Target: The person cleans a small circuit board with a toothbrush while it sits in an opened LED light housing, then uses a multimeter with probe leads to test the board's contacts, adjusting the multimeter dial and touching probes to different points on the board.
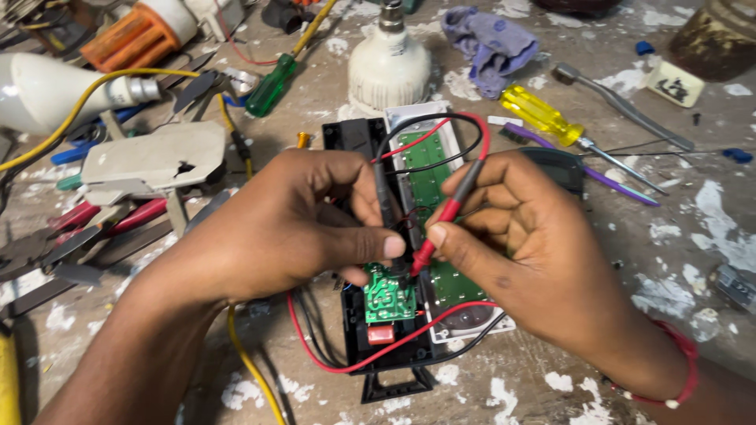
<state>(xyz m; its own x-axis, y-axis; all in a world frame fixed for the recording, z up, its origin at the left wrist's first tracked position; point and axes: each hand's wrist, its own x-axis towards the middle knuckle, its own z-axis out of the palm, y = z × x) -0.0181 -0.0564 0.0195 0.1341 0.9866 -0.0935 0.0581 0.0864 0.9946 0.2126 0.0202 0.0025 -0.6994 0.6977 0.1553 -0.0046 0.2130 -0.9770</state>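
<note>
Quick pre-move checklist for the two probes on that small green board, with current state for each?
1. Left hand grips the black probe: ok.
2. Right hand grips the red probe: ok.
3. Both probe tips reach the small green board: cannot tell, fingers hide the tips.
4. Tips kept apart from each other: cannot tell, they converge close together.
5. Black housing lies flat on the table: ok.
6. Red and black leads free of tangles: not ok, they loop over the panel and cross near the hands.
</note>
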